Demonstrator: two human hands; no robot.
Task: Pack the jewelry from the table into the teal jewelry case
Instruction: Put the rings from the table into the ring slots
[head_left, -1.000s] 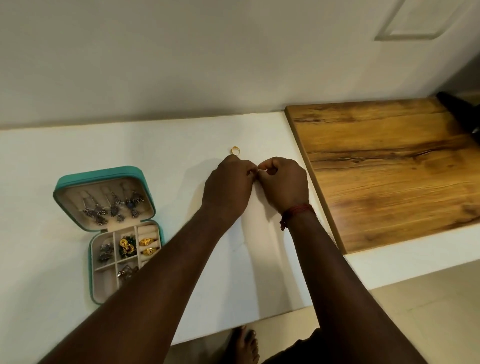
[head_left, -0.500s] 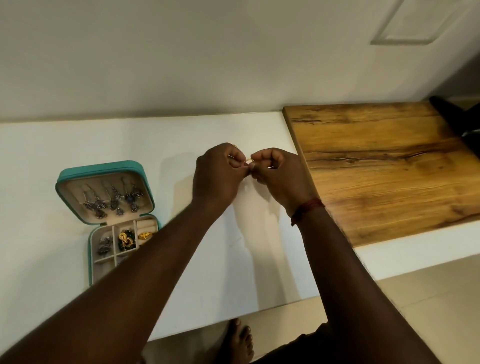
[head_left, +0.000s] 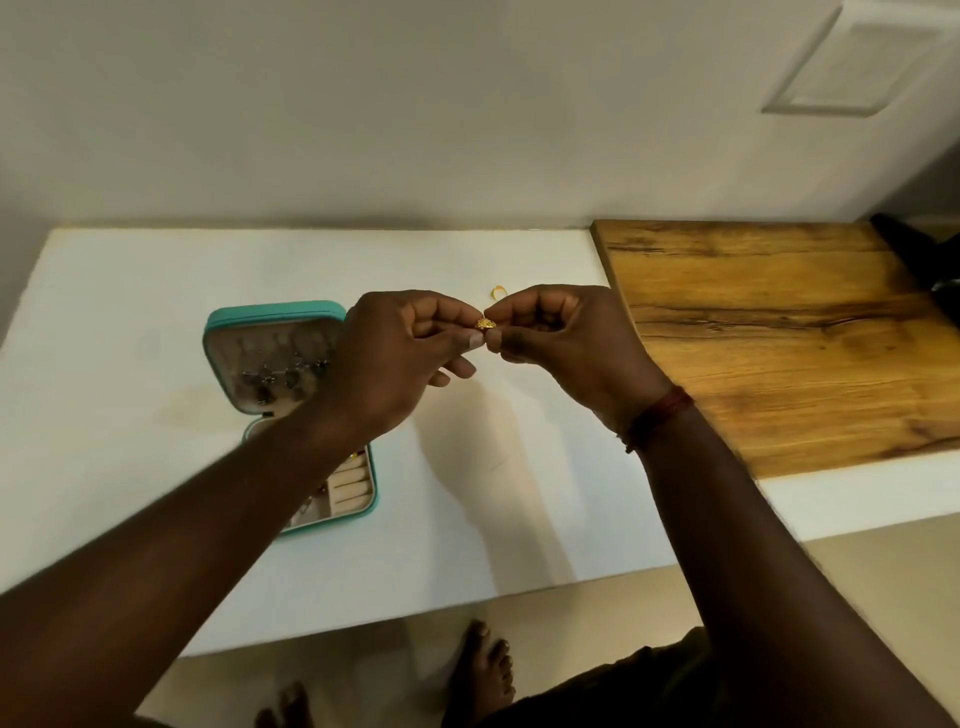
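A small gold ornament is pinched between the fingertips of my left hand and my right hand, raised above the white table. The teal jewelry case lies open at the left, partly behind my left forearm. Dark earrings hang in its lid, and its tray has cream ring rolls and small compartments. A plain gold ring lies on the table just beyond my hands.
A wooden board covers the table's right part. A dark object sits at its far right edge. The wall runs behind the table. Bare feet stand on the floor below the front edge.
Both hands have lifted off the table together and now hold the gold ornament up between them. The view has shifted right, so the case appears closer to my left arm.
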